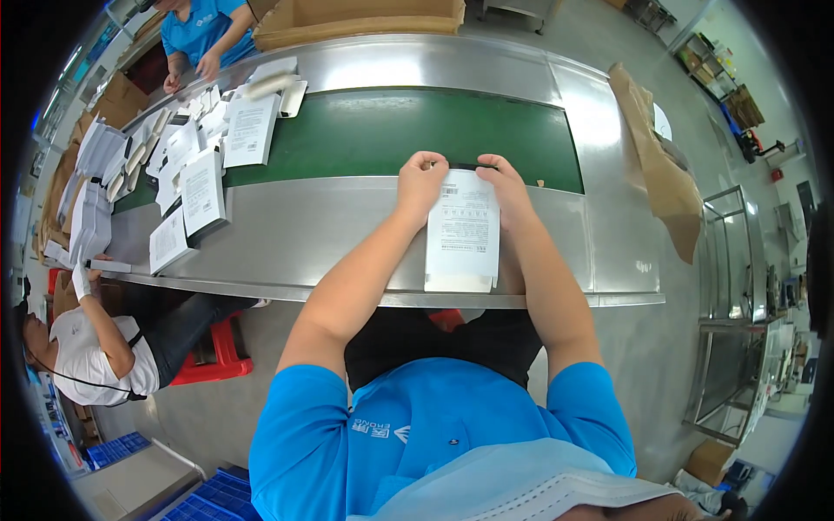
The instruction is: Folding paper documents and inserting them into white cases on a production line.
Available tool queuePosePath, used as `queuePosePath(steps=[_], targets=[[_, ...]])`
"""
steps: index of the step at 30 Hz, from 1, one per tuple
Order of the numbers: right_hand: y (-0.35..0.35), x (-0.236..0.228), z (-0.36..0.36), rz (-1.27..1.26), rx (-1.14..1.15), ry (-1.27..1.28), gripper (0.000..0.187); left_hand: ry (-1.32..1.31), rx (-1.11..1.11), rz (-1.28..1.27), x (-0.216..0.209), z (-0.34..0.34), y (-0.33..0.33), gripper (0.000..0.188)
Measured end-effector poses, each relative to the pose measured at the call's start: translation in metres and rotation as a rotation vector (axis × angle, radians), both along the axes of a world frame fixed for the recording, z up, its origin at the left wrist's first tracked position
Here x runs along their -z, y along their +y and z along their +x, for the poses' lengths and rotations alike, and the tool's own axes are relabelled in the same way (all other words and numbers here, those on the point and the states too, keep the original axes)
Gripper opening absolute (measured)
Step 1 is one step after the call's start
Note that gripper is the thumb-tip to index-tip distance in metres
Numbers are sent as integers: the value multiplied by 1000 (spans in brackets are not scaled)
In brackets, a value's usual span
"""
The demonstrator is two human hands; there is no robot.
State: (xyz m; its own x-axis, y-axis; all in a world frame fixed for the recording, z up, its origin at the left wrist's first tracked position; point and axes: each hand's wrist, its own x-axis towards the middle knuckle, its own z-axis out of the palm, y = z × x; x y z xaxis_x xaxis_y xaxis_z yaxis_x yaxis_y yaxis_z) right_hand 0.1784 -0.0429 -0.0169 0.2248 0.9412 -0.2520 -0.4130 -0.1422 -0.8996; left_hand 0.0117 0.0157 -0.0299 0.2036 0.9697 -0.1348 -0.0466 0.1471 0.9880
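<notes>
A flat white carton [464, 227] with fine dark print lies before me on the steel table edge, its long side pointing away from me. At its far end runs a dark edge or flap. My left hand [422, 184] has its fingers closed on the far left corner. On the far right corner, my right hand [506, 186] grips in the same way, thumb over the top. A pale flap shows at the carton's near end. The fingertips behind the far edge are partly hidden.
A green conveyor belt [417, 130] runs between steel borders [334, 230]. To the left lie several similar white cartons [202, 187] in a loose pile. One co-worker [204, 35] stands at the far left; another [104, 347] sits nearer. Brown paper [651, 148] hangs over the right end.
</notes>
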Motion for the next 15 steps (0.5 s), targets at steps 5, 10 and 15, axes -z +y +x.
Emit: queuePosePath(steps=[5, 10, 15], targets=[[3, -6, -6, -110, 84, 52, 19, -227, 5, -204, -4, -1, 7, 7], [2, -5, -2, -13, 17, 127, 19, -244, 59, -125, -2, -1, 8, 11], [-1, -9, -9, -2, 44, 41, 21, -168, 74, -2, -4, 0, 6, 31]])
